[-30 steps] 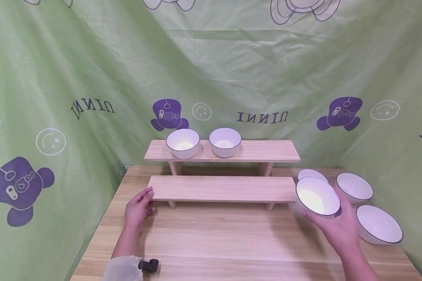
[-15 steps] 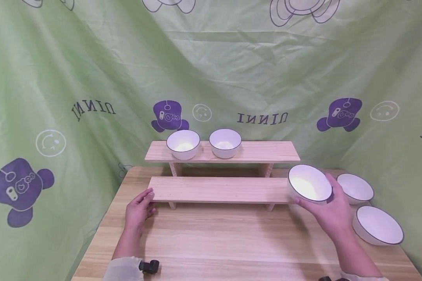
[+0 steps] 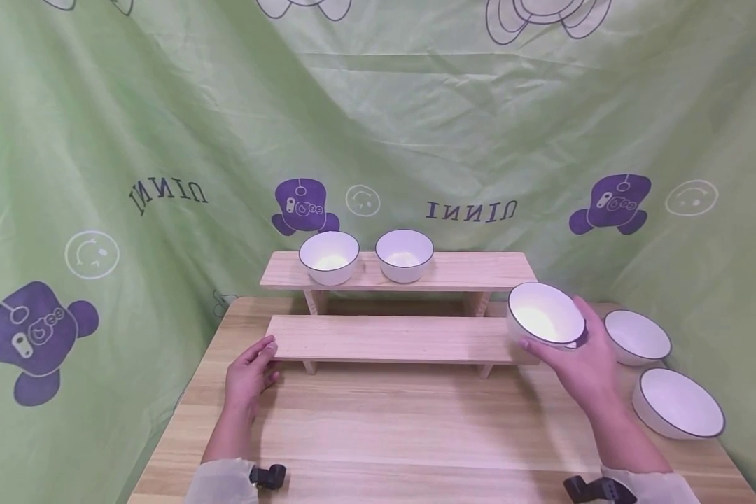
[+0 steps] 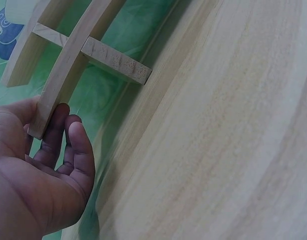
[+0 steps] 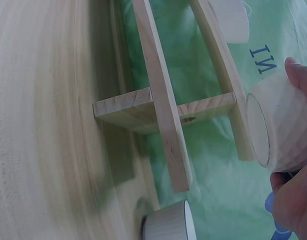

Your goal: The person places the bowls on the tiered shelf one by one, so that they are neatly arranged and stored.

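Note:
My right hand (image 3: pixel 584 364) grips a white bowl (image 3: pixel 547 311) with a dark rim, thumb on the near side. The bowl is tilted and overlaps the right end of the lower wooden shelf (image 3: pixel 390 339) in the head view. Faceted outer walls show on the held bowl (image 5: pixel 288 125) in the right wrist view. At the shelf's left end, my left hand (image 3: pixel 247 374) pinches the board, thumb above and fingertips below, as the left wrist view shows. Two similar bowls, a left one (image 3: pixel 330 259) and a right one (image 3: pixel 404 255), stand on the upper shelf (image 3: pixel 479 269).
On the right side of the wooden table (image 3: pixel 390 434) rest a farther bowl (image 3: pixel 638 337) and a nearer bowl (image 3: pixel 679 402). Beside the shelf end, another bowl (image 5: pixel 168 222) appears in the right wrist view, mostly hidden in the head view. A green curtain (image 3: pixel 378 126) hangs behind.
My right hand has carried the bowl up and to the left, away from the bowls at the right. The left hand has stayed at the shelf end.

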Demonstrator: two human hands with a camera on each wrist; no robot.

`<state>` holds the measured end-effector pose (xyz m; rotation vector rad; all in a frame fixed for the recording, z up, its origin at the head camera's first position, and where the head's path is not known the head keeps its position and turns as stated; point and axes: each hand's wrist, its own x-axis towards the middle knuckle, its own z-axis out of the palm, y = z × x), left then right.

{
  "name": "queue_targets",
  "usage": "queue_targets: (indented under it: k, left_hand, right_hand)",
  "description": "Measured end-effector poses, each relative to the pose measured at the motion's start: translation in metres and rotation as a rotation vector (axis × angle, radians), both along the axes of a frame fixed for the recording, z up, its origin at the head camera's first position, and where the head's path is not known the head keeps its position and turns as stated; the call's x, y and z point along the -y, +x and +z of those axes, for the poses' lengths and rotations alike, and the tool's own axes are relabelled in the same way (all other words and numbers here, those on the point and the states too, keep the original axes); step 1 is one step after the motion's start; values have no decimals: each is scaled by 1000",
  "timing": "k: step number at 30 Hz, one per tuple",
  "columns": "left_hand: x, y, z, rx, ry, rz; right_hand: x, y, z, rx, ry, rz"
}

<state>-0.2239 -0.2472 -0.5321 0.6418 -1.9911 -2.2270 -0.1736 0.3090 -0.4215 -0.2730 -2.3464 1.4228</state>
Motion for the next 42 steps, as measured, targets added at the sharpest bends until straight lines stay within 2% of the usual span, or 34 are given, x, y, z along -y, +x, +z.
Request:
queue_targets:
  k: [9,17,25,34,42]
  left_hand:
    - [-1,1,3,3,5,8]
    - [-1,-1,0,-26,3,1]
    - [-1,-2,-1,-19,0,1]
    - [0,-1,0,-4,-1,-1]
    - [0,-1,0,-9,-2,0]
  right_hand:
    - [5,-10,2,-44,-3,32]
    - [11,-18,7,-7,-10,32]
    - [18,-31,13,15,26,6]
    - [29,-48,16,-42,-15,40]
    - [39,-60,22,-45,-3,57]
